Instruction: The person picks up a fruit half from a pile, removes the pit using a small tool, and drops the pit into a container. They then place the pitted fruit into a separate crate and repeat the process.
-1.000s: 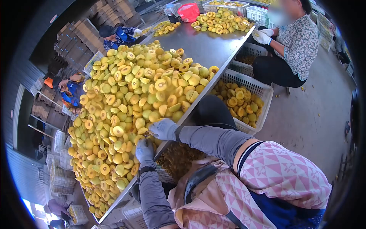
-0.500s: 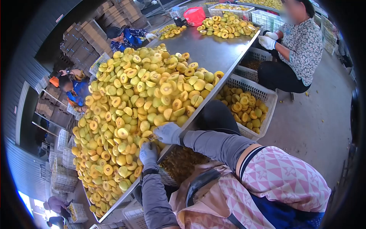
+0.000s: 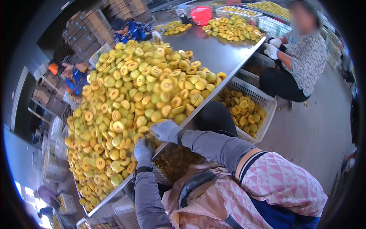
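Observation:
A large heap of halved yellow peaches (image 3: 126, 103), several with brown stone hollows showing, covers the near part of the metal table. At the table's near edge, my gloved left hand (image 3: 143, 150) is closed on a peach half (image 3: 138, 137), its thumb and fingertips around the fruit. Close beside it, my gloved right hand (image 3: 166, 131) is closed with its fingertips pointing at that half. Something thin and dark shows at the right fingertips, too small to name. Both wrists are at the table's metal rim.
A white crate (image 3: 267, 100) of peach halves stands right of my knee. Below the rim is a container of brown bits (image 3: 177, 162). A gloved co-worker (image 3: 305, 57) sits at the right; two others work across the table. A red bag (image 3: 201, 15) lies at the far end.
The view has shifted slightly, so the heap and my hands appear a little further left. Both hands stay close together at the rim. The right-hand co-worker's head has turned.

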{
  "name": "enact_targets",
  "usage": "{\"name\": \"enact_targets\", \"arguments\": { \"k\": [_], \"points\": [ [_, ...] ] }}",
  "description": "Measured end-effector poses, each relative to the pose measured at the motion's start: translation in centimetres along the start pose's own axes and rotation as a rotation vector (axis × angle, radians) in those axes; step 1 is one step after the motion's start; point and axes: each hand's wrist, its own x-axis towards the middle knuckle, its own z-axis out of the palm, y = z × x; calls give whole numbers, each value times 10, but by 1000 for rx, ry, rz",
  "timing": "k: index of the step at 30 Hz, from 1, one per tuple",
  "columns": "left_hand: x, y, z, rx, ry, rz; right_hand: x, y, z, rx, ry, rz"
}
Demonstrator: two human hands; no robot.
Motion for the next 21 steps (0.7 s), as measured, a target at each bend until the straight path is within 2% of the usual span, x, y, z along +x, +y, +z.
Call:
{"name": "enact_targets", "arguments": {
  "k": [3,8,11,21],
  "points": [
    [1,-5,-1,30,-3,-8,2,5,6,-4,13,-78],
    [2,10,-10,33,-46,-86,3,6,11,-43,57,-41],
    [1,10,-12,43,-58,-109,1,11,22,-117,167,-92],
    [14,-19,19,110,-146,-36,4,10,22,-118,125,-67]
  ]
}}
